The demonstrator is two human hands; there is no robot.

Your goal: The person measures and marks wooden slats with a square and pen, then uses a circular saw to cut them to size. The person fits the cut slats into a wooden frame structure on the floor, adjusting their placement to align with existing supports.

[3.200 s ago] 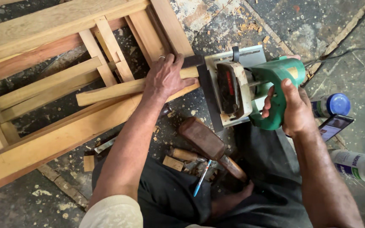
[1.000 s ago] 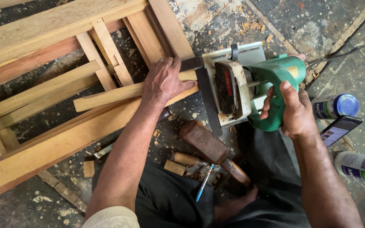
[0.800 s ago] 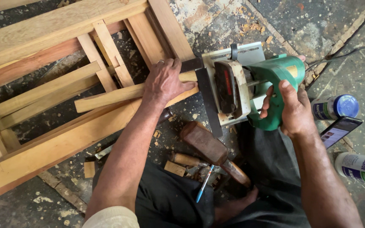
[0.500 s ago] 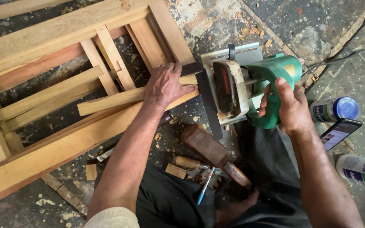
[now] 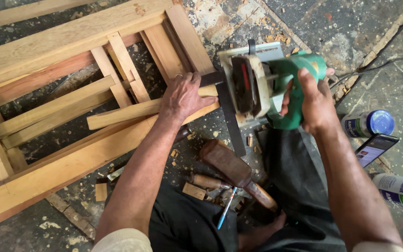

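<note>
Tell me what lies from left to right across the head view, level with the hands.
Wooden frame → loose wooden strip → left hand pressing it → steel square → green circular saw → right hand on its handle → blue-capped can.

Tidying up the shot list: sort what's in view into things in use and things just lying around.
In use:
- green circular saw, gripped by right hand
- wooden strip, pressed down by left hand
- metal square at the cut
- wooden frame beneath

Lying about:
- wooden mallet
- blue pen
- phone
- two bottles
</note>
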